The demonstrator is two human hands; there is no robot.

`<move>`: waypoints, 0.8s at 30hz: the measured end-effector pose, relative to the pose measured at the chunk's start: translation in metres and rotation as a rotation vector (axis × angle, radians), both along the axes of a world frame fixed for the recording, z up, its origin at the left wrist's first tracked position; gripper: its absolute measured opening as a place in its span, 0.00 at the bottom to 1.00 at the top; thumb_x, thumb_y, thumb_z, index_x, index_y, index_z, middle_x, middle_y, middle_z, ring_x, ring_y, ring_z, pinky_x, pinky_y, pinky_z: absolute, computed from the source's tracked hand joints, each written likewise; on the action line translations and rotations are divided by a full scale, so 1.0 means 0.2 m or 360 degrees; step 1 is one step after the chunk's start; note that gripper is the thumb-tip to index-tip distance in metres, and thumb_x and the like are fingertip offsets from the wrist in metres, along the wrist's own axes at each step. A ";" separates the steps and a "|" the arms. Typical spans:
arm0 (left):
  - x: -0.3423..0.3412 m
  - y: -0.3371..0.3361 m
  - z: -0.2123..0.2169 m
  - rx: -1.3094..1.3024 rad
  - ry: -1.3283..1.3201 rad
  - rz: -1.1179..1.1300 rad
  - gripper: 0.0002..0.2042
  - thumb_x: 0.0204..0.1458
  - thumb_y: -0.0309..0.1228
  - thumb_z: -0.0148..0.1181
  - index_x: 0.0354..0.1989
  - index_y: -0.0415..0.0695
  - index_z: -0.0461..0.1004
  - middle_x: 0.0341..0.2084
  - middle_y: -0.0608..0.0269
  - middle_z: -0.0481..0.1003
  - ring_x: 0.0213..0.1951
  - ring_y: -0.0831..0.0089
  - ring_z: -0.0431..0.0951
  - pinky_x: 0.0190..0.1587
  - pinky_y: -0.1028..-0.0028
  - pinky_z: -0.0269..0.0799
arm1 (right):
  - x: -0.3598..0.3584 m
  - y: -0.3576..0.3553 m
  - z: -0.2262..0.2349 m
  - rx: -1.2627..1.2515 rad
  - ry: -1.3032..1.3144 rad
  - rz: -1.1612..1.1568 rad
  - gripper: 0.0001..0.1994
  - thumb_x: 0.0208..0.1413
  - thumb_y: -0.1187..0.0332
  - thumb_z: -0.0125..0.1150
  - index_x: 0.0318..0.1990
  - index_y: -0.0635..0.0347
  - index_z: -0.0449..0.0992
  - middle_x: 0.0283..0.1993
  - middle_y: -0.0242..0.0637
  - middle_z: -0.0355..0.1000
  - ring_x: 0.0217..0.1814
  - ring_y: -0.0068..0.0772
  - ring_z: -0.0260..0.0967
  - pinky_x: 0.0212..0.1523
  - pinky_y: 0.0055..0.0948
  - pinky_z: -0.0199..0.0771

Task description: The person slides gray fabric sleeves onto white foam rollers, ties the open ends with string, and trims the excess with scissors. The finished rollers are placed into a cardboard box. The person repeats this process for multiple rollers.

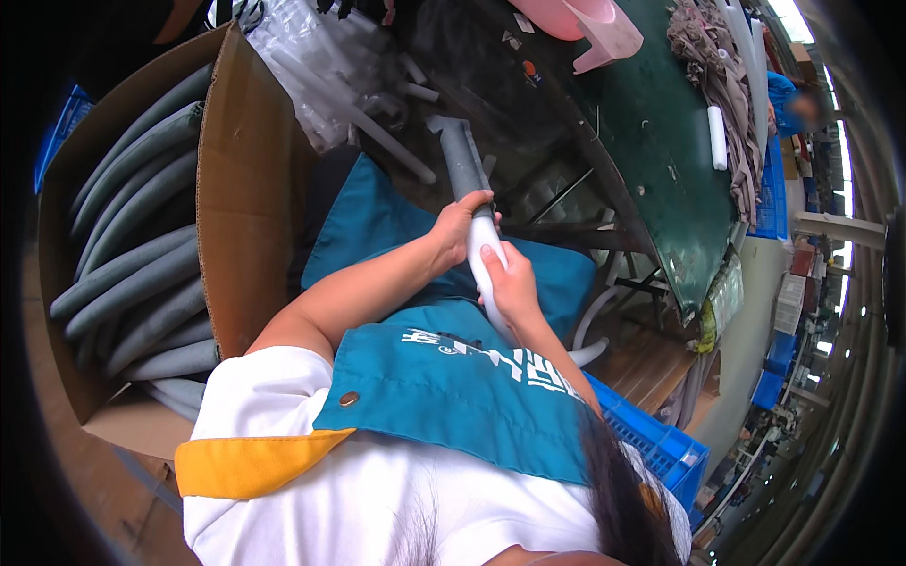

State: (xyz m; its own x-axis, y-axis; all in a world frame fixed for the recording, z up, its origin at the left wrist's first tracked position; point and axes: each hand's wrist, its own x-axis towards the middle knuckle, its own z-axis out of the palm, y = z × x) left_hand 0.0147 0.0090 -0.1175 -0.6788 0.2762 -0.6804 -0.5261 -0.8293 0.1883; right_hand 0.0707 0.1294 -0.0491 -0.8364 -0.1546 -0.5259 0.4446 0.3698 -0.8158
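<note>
A white tube [483, 274], looking like foam, lies lengthwise in front of my apron, its near end against my body. Over its far part is a grey sleeve [461, 160], which looks like cloth and has a loose, ragged far end. My left hand [457, 230] is closed round the sleeve's near edge, where grey meets white. Just nearer to me, my right hand [511, 281] wraps round the bare white tube, thumb on top. How far the tube reaches inside the sleeve is hidden.
To the left stands a cardboard box [247, 189] holding several grey-covered tubes [142, 226]. Clear plastic bags [311, 66] with pale tubes lie beyond it. A green table [651, 160] on the right carries a pink plastic item [604, 38] and crumpled cloth [722, 85]. Blue crates [651, 439] stand lower right.
</note>
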 end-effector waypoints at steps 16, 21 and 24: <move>0.03 -0.01 0.00 -0.0089 -0.0027 -0.0059 0.17 0.49 0.42 0.65 0.39 0.42 0.72 0.30 0.56 0.76 0.31 0.64 0.78 0.37 0.62 0.77 | 0.03 0.01 -0.01 -0.0118 -0.0046 -0.0108 0.16 0.62 0.59 0.53 0.43 0.65 0.73 0.26 0.38 0.71 0.19 0.25 0.68 0.16 0.22 0.69; -0.23 -0.33 0.14 -0.0186 0.0008 0.0153 0.19 0.48 0.45 0.65 0.38 0.43 0.73 0.31 0.57 0.76 0.31 0.65 0.77 0.41 0.63 0.76 | 0.05 0.05 0.01 -0.0089 0.0160 0.0150 0.17 0.62 0.57 0.54 0.44 0.65 0.73 0.28 0.39 0.73 0.19 0.26 0.68 0.17 0.23 0.68; -0.37 -0.45 -0.03 -0.0188 0.0171 0.0277 0.18 0.49 0.47 0.63 0.35 0.43 0.73 0.28 0.61 0.76 0.29 0.69 0.77 0.38 0.66 0.76 | 0.10 0.04 -0.02 -0.0050 0.0527 0.0319 0.16 0.62 0.57 0.54 0.44 0.64 0.73 0.28 0.39 0.73 0.23 0.27 0.70 0.22 0.25 0.68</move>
